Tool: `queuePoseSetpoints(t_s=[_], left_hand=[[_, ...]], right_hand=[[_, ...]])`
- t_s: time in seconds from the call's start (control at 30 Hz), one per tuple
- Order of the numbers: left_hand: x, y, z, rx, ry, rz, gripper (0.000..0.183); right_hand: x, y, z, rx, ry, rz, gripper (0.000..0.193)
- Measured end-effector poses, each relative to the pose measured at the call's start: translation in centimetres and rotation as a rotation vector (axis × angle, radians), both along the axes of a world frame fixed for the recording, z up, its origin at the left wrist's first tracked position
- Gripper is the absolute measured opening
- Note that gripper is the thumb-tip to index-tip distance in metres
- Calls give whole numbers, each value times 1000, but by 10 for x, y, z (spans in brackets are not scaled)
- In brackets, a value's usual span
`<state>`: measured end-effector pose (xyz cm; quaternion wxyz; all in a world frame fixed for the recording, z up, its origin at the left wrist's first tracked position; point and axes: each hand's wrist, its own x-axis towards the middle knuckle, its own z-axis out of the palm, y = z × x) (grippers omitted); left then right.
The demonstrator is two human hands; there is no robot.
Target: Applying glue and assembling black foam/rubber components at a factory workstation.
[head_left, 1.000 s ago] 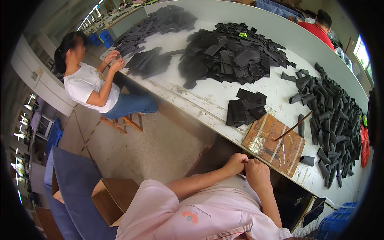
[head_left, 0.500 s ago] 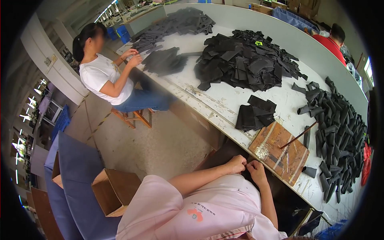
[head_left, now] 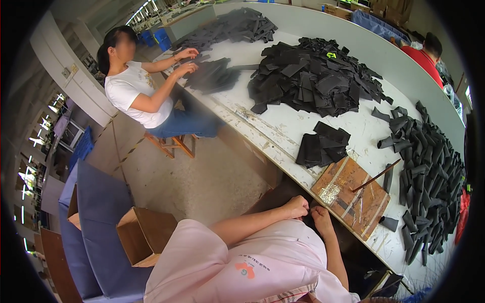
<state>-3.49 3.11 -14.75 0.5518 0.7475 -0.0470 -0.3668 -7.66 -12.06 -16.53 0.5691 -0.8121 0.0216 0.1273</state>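
Board (head_left: 348, 199) lies at table (head_left: 277, 126) edge, black pieces (head_left: 323, 145) beside it, in head view. Left hand (head_left: 297, 206), right hand (head_left: 320, 216) nearby, fingers curled; cannot tell what they pinch. Step: likely fine fingerwork; next move wants steady grip.

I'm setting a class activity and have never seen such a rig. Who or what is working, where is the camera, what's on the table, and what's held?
No machine here: a person works bare-handed. The view comes from a wide fisheye camera on that person's head, looking down, so straight edges look bent. The left hand and right hand are close together near the white table; whether they hold something, I cannot tell. On the table lie a big heap of flat black pieces, a smaller black stack, a brown board with a slim slanting stick, and, at right, a pile of dark curled pieces. Another person in a white shirt sits further left.
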Motion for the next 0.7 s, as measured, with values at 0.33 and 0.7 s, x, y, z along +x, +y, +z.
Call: queuePoseSetpoints(t_s=[0.33, 0.7], left_hand=[[2, -4, -6, -10, 77, 18, 14], [4, 0, -8, 9, 34, 49, 12]], right_hand=[[-1, -5, -1, -19, -14, 36, 17], [-6, -2, 1, 18, -2, -23, 19]])
